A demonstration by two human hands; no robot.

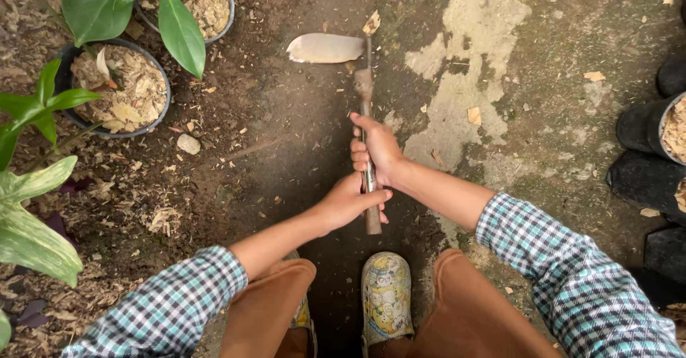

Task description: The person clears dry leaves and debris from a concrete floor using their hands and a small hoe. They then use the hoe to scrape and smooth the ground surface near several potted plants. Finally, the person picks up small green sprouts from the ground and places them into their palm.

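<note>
Both arms reach forward, forearms bare below rolled checked sleeves. The right hand (377,151) is clenched in a fist ahead; the left hand (348,202) is curled closed just behind, touching it.

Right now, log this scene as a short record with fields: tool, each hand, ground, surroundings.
tool: wooden-handled hoe with a flat pale metal blade, blade resting on the ground
right hand: wrapped around the handle, higher grip
left hand: wrapped around the handle, lower grip
ground: dark bare soil with wood chips
surroundings: round black pots filled with dry wood shavings, broad green leaves, patterned yellow shoe
</note>
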